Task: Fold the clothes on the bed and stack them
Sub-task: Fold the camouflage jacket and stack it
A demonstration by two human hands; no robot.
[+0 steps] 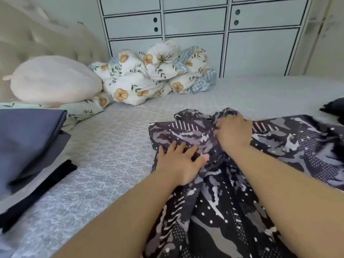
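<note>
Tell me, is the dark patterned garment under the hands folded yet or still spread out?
Not folded: the patterned garment lies spread and rumpled across the bed, bunched under both hands.

A home bedroom — a bed (115, 146) with a tufted headboard (28, 38), a pillow (54, 81), a bundled floral duvet (152, 75) — backed by pale wardrobe doors (204, 25).

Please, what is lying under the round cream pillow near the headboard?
Under the cream pillow lies a flatter floral pillow, white with green leaves and orange flowers. Only its front edge and right end show; the rest is covered by the cream pillow, so nothing further beneath can be seen.
</note>
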